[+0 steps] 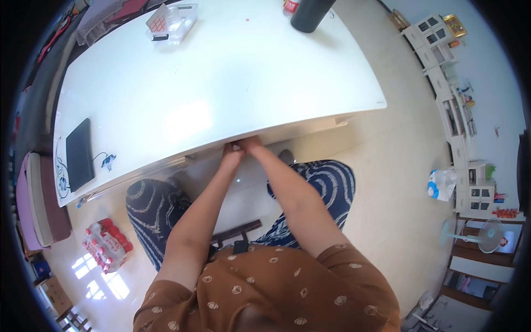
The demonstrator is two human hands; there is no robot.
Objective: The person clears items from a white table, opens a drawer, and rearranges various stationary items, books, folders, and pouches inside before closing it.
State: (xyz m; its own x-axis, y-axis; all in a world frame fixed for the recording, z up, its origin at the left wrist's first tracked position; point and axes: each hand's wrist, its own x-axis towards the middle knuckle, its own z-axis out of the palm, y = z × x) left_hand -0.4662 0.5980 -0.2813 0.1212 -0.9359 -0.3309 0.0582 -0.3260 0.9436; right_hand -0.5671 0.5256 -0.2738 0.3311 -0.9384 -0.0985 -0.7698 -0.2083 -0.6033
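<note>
Both hands meet at the front edge of a white glossy tabletop (232, 95), just under its overhang. My left hand (233, 152) is close against my right hand (250, 143), and they seem to touch. The table edge and the hands themselves hide most of the fingers. A small pale spot shows between them; I cannot tell whether it is a held thing or part of a finger. A black flat device or case (79, 154) lies near the table's left end. At the far side stand a clear plastic box (182, 25) and a dark cylinder (309, 16).
A red-labelled bottle (289, 7) stands beside the cylinder. A wrapped pack of bottles (107, 245) sits on the tiled floor to the left. Rightward are a white cabinet (442, 83), a plastic bag (441, 184) and an electric fan (489, 236).
</note>
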